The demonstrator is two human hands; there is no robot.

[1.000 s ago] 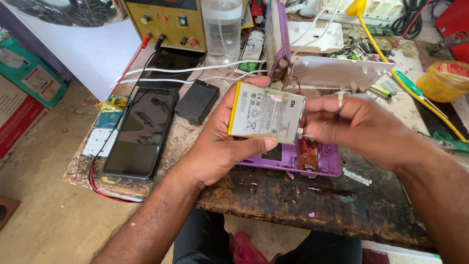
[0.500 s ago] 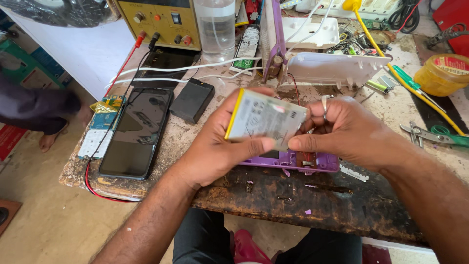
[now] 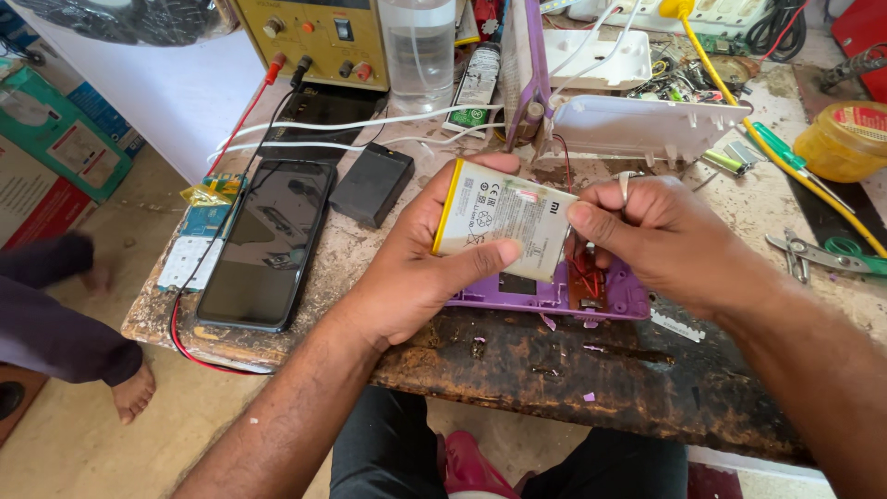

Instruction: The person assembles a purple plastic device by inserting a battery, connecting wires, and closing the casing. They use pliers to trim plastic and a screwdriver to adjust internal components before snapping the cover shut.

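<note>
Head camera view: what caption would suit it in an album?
Both hands, left hand and right hand, hold a flat phone battery above a purple phone frame.

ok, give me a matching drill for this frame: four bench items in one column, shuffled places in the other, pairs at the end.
Things:
1. flat battery
2. purple phone shell
3. black phone
4. yellow jar

Places:
A. far right edge of the bench
B. held between left hand and right hand
C. lying face up at the bench's left end
D. on the bench just under the hands

Pairs: 1-B, 2-D, 3-C, 4-A
</note>
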